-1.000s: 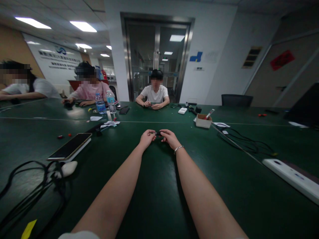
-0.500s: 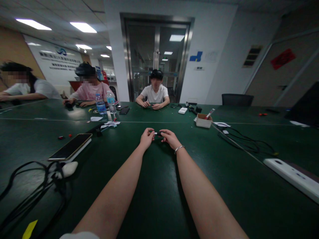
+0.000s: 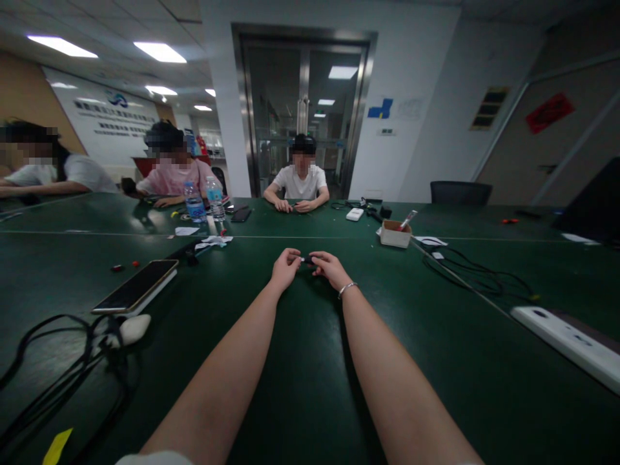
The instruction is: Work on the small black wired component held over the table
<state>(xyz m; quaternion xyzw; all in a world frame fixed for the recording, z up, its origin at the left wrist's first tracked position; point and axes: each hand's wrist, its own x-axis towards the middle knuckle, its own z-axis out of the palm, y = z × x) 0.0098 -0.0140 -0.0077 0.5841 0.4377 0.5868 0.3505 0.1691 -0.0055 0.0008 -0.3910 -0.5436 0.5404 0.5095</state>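
Both hands meet over the middle of the green table. A small black piece with a light, metallic-looking end lies between them. My right hand pinches its black part; a silver bracelet circles that wrist. The fingers of my left hand are closed at the light end, on the left side. What exactly the piece is cannot be made out at this size.
On the left are a phone on a white box, black cables and two water bottles. A small box, more cables and a white power strip are right. Across the table, a person sits.
My hands hold nearly the same pose around the small piece. At the far left, the hand of the person in pink has lifted a dark object from the table.
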